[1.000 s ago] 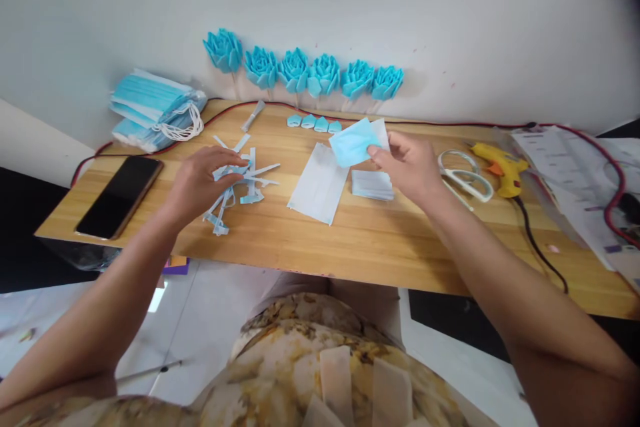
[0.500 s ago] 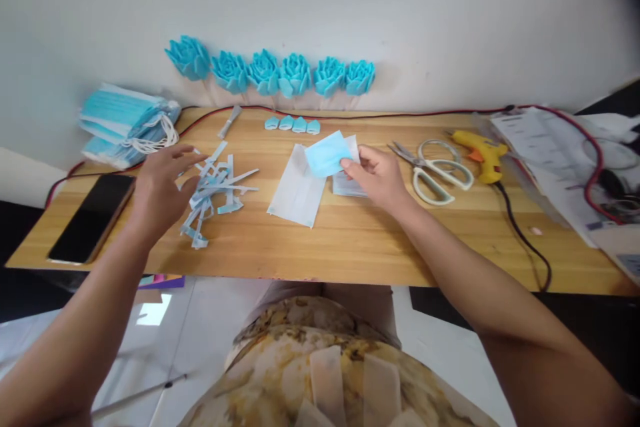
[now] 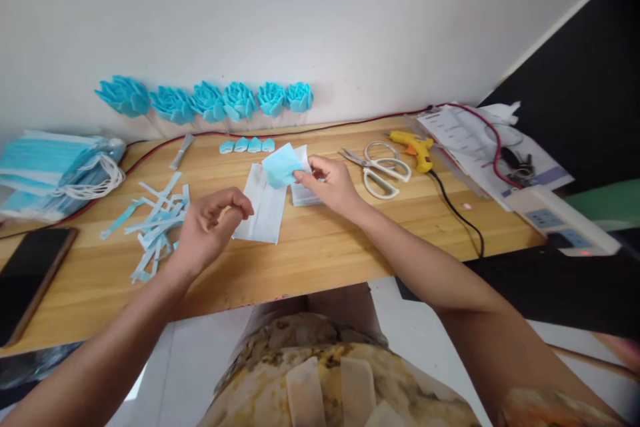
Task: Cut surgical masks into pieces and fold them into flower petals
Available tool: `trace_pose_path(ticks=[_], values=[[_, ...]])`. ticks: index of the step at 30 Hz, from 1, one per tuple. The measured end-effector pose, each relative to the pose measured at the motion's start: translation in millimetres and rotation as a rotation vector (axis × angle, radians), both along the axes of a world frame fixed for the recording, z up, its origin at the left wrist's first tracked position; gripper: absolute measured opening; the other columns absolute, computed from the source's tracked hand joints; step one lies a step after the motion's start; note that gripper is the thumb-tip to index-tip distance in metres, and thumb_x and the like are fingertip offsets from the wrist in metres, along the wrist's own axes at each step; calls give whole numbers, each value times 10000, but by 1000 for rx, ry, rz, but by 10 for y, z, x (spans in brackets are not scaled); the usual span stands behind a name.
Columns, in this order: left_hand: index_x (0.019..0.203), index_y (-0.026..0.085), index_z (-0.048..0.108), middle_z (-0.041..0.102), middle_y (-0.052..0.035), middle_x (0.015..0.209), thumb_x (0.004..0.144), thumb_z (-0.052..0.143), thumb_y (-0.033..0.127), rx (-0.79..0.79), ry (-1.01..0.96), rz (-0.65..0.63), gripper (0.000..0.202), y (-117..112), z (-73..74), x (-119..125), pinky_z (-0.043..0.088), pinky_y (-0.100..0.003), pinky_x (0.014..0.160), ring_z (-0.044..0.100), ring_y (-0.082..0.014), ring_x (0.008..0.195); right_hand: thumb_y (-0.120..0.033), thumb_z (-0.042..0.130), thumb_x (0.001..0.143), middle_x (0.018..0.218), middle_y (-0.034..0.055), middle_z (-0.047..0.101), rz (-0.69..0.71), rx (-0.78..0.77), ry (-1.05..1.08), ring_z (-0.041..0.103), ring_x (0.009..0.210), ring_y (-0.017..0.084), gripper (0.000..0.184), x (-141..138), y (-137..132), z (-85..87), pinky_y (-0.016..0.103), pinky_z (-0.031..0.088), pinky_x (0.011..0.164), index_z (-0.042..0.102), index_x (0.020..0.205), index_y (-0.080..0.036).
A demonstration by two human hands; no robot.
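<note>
My right hand [image 3: 333, 187] pinches a square piece of light-blue mask fabric [image 3: 281, 165] between thumb and fingers, above the board. Under that piece lies a white mask sheet [image 3: 263, 210], flat on the wood. A folded white stack [image 3: 305, 197] sits below my right fingers, partly covered by them. My left hand [image 3: 213, 220] is just left of the white sheet, fingers curled in and thumb close to the index finger, with nothing visible in it. Beside it is a loose pile of blue and white cut strips [image 3: 157, 227].
Scissors [image 3: 377, 172] and a yellow glue gun [image 3: 417, 150] lie at the right. Blue fabric flowers [image 3: 207, 101] stand along the wall behind small folded petals [image 3: 247, 145]. At the left are bagged masks [image 3: 45, 167] and a phone [image 3: 33, 280]. A power strip [image 3: 563, 220] is far right.
The view has turned to the right. My left hand has left the strip pile, moved toward the white sheet and curled its fingers. My right hand still holds the blue piece.
</note>
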State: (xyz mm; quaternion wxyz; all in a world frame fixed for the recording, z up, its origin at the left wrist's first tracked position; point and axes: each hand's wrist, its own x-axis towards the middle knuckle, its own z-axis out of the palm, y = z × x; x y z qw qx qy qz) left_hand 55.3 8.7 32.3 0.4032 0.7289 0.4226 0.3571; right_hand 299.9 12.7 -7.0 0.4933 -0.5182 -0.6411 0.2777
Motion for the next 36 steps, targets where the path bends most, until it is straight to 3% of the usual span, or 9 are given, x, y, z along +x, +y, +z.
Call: trace_pose_path(ticks=[6, 12, 16, 19, 21, 23, 28, 32, 36], values=[[811, 210, 752, 617, 13, 593, 808, 727, 302, -348, -342, -68, 95, 130, -88, 363, 383, -258, 618, 499, -109, 571, -453, 633, 863, 656, -30, 493, -23, 19, -4, 453, 648, 119, 336, 12, 8, 13, 255, 349, 589, 489, 680, -211], [727, 195, 768, 601, 16, 555, 731, 854, 388, -371, -410, -96, 211, 194, -78, 517, 391, -254, 641, 484, -94, 561, -401, 605, 859, 607, -56, 373, -31, 78, 19, 373, 579, 97, 356, 20, 20, 25, 249, 319, 559, 398, 634, -219], [618, 183, 722, 636, -4, 608, 735, 851, 484, -364, -442, -68, 348, 271, -121, 521, 432, -253, 696, 548, -110, 641, -369, 594, 871, 605, -57, 368, -43, 125, -1, 375, 573, 98, 340, 34, 15, 43, 252, 317, 559, 391, 642, -220], [824, 191, 788, 747, -47, 865, 779, 806, 531, -410, -487, -51, 344, 315, -146, 554, 488, -283, 759, 658, -164, 816, -319, 579, 905, 627, -42, 426, -88, 253, -125, 424, 610, 113, 301, 47, 3, 43, 268, 342, 608, 438, 661, -213], [1053, 210, 783, 762, -70, 1058, 801, 795, 515, -482, -527, -76, 397, 316, -160, 598, 517, -318, 833, 692, -204, 952, -287, 577, 926, 660, -22, 502, -89, 343, -250, 471, 659, 133, 249, 53, -4, 30, 285, 367, 659, 512, 700, -205], [1150, 206, 750, 752, -86, 1141, 826, 778, 496, -544, -580, -131, 436, 301, -175, 648, 522, -353, 915, 694, -225, 1035, -245, 573, 935, 729, 12, 600, -48, 387, -363, 528, 735, 161, 157, 56, -8, 6, 304, 401, 716, 608, 789, -198], [1057, 178, 734, 749, -90, 1133, 865, 737, 462, -617, -714, -210, 343, 290, -207, 737, 525, -375, 990, 684, -240, 1106, -240, 527, 970, 938, 87, 720, 41, 396, -478, 605, 899, 225, 209, 68, -17, -38, 365, 462, 802, 732, 974, -202], [1043, 162, 714, 746, -95, 1110, 914, 657, 392, -693, -762, -166, 270, 332, -205, 758, 535, -373, 1009, 669, -236, 1145, -335, 491, 1012, 957, 86, 745, 59, 358, -415, 638, 924, 225, 294, 71, -26, -21, 382, 480, 839, 747, 932, -215], [1009, 147, 703, 740, -108, 1138, 891, 579, 231, -709, -777, -98, 191, 366, -208, 740, 540, -383, 1020, 648, -245, 1191, -332, 498, 998, 975, 84, 763, 70, 326, -350, 656, 939, 228, 281, 61, -16, -23, 397, 486, 866, 734, 895, -218]])
